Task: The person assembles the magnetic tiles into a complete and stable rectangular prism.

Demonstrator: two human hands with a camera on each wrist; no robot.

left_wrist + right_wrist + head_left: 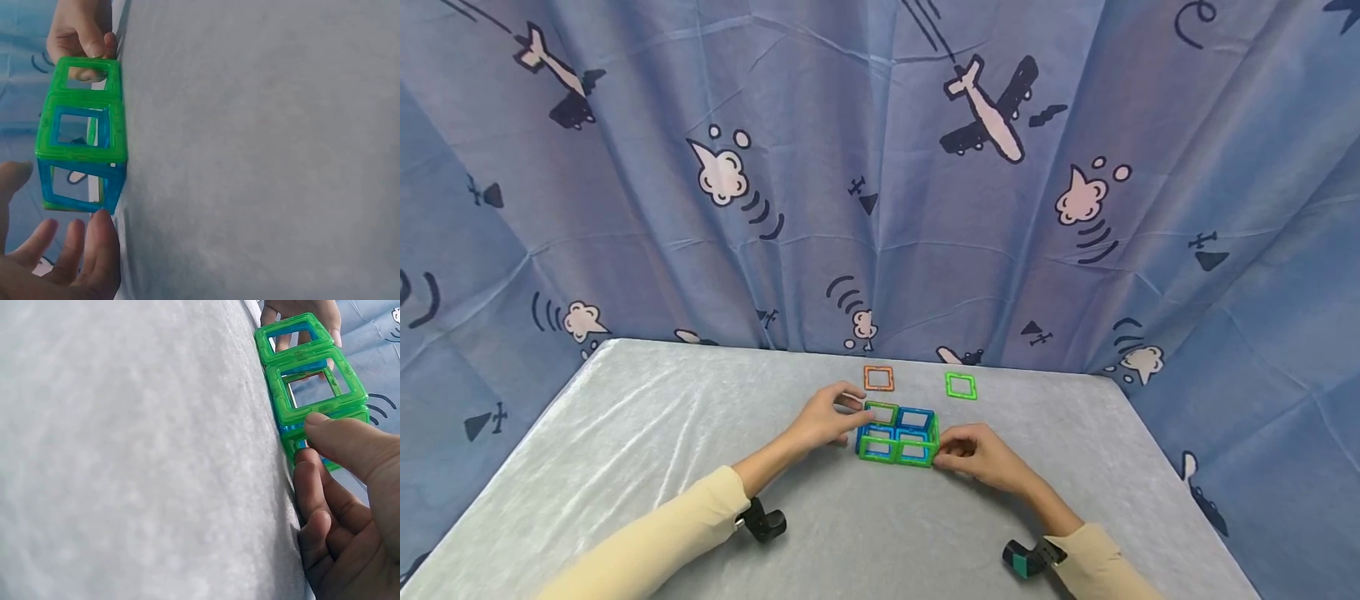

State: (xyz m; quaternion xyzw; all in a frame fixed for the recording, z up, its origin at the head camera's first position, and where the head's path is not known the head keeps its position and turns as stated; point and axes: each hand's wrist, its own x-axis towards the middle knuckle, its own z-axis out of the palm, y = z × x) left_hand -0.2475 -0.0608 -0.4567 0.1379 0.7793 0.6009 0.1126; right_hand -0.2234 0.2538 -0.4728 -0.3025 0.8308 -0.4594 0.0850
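A two-cell box of green and blue magnetic tiles (896,451) stands on the table, made of open square frames with green ones along the front. My right hand (988,458) pinches its right front corner; in the right wrist view the thumb (340,439) lies on the front green frame and the curled fingers sit at the end side. At the left end my left hand (823,418) has its fingers spread around the box. In the left wrist view those fingers (72,250) are loosely extended near the blue end tile, and whether they touch it I cannot tell.
Behind the box, an orange square tile (878,389) and a green square tile (951,387) lie flat and apart on the pale cloth-covered table (865,533). A blue curtain (820,208) with airplane prints hangs along the table's far edge.
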